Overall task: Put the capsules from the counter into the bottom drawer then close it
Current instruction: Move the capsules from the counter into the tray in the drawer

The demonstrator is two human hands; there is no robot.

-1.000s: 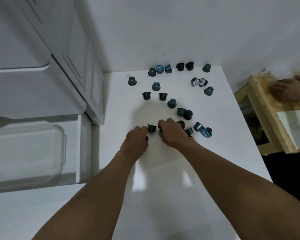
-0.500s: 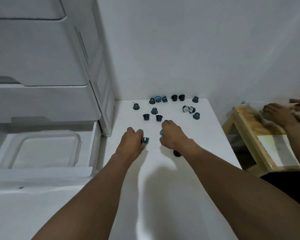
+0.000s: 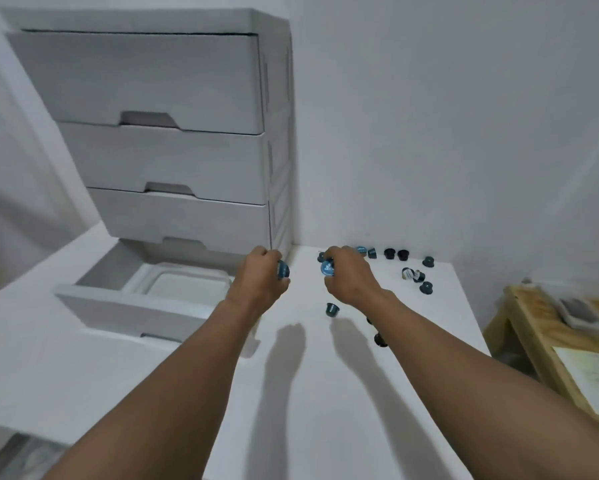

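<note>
My left hand (image 3: 260, 280) is raised above the counter, fingers curled round a blue capsule (image 3: 283, 270), at the right edge of the open bottom drawer (image 3: 124, 306). My right hand (image 3: 348, 277) is lifted beside it and grips capsules, one blue lid (image 3: 327, 268) showing. Inside the drawer lies a clear lidded container (image 3: 187, 285). Several dark capsules remain on the white counter (image 3: 325, 393): one (image 3: 332, 309) under my right hand, others along the back wall (image 3: 395, 253) and at the right (image 3: 426, 287).
The white drawer unit (image 3: 173, 133) stands at the left with its three upper drawers closed. A wooden stool (image 3: 561, 344) with papers and a dark object on it stands right of the counter.
Both hands have lifted off the counter with capsules and moved left toward the open drawer. The view tilted up, showing the whole drawer unit. The other person's hands at the stool are gone.
</note>
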